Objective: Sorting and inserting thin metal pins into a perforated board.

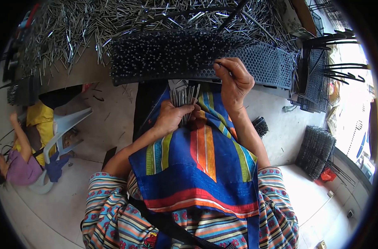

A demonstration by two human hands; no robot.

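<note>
My left hand (172, 117) is closed round a bundle of thin metal rods (182, 95), held upright in front of my apron. Above and to the right, my right hand (238, 81) is raised with thumb and forefinger pinched together at the near edge of a black perforated tray (265, 64). Whatever lies between those fingertips is too small to make out. Many rods (160, 56) stand close together in the left and middle holes of the tray, while bare holes show on its right part.
A heap of loose metal rods (97, 20) covers the bench behind the tray. To the left, a person in a purple top (25, 171) sits on a pale plastic chair (58, 139). Rod-filled black racks (315, 151) and a red bag (328, 174) stand on the right floor.
</note>
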